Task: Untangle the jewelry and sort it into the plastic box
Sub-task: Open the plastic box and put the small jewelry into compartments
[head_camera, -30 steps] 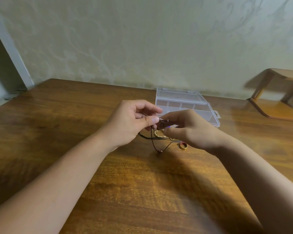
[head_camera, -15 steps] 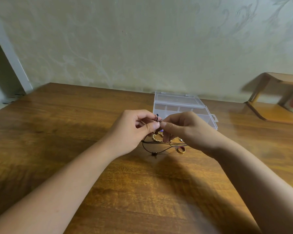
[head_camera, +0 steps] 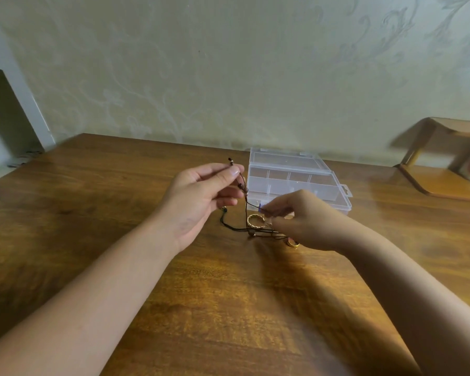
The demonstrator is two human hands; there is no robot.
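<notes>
A person's two hands work over a wooden table (head_camera: 120, 213); half a second ago both hands met at one point above the jewelry, fingertips almost touching, and now they have drawn apart, which stretches a dark cord (head_camera: 246, 198) between them; this suggests a strand is being teased free of the tangle, so the untangling is under way and nothing appears sorted yet.

The left hand (head_camera: 201, 196) is raised, thumb and forefinger pinching the cord near its beaded end; that tip pokes out just above the fingertips; small beads hang on the cord just below the thumb. The right hand (head_camera: 304, 218) sits lower, its fingers curled and pinching another part of the cord, beside what looks like a small blue piece; exactly what it grips is too small to tell.

Below and between the two sets of fingers, the rest of the tangle lies on the table: a gold textured ring (head_camera: 255, 220) just beside the right fingertips; more dark cord trailing under the left hand; a second gold ring (head_camera: 293, 243) peeking from beneath the right hand.

The clear plastic box (head_camera: 337, 196) stands open just beyond the right hand's fingers; its compartments look empty.
</notes>
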